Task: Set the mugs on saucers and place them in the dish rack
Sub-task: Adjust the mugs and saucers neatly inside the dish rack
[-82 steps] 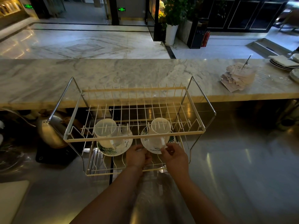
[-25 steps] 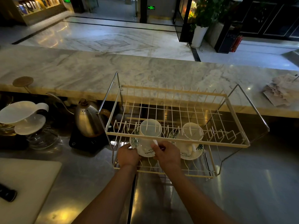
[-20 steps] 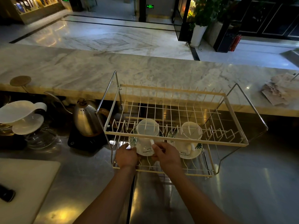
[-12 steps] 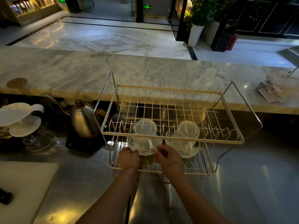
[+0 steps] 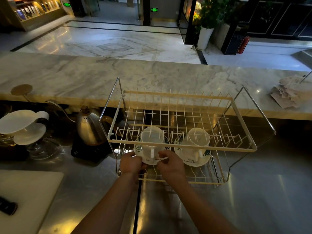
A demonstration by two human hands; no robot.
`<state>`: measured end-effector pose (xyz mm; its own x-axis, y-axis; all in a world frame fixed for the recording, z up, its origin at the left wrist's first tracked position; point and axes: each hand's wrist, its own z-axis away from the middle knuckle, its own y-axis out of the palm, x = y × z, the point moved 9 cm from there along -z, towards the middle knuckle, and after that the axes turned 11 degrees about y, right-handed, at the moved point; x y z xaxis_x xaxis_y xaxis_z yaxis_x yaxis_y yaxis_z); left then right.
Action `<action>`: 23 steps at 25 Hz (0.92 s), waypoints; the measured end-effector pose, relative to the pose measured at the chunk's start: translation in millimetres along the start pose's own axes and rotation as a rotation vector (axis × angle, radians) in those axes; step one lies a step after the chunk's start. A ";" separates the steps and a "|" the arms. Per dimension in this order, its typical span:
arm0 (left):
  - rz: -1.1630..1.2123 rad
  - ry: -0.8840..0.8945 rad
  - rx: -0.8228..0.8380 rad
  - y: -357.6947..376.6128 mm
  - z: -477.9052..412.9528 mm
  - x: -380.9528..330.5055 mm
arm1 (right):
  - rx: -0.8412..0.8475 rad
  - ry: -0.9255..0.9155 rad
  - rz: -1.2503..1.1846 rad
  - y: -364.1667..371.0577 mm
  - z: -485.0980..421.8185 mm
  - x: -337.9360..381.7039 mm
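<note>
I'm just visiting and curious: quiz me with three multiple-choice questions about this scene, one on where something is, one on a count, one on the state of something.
1. Where is the kettle?
A. left of the rack
B. inside the rack
C. on the marble counter

2. How many mugs are in the rack?
A. one
B. two
C. four

3. What are the hands doing?
A. resting flat on the counter
B. lifting the kettle
C. holding the left saucer's near rim

Answers:
1. A, the kettle stands on its dark base just outside the rack's left end.
2. B, the left mug and the right mug each sit on a saucer.
3. C, the left hand and right hand pinch the near edge of the left saucer.
</note>
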<state>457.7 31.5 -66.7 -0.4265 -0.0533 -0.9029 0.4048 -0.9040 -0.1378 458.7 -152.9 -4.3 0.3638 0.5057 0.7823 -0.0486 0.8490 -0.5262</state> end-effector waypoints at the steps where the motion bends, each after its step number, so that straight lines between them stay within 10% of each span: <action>1: -0.016 0.011 -0.002 0.0 -0.1 -0.7 | 0.000 -0.026 -0.002 2.5 3.1 1.8; 23: -0.051 0.072 -0.031 -3.2 -3.6 1.6 | -0.036 -0.063 -0.026 17.7 11.1 13.0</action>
<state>458.6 35.8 -69.2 -0.3881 0.0238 -0.9213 0.4093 -0.8913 -0.1954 452.3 -129.6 0.2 0.3047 0.4933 0.8147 -0.0064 0.8565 -0.5162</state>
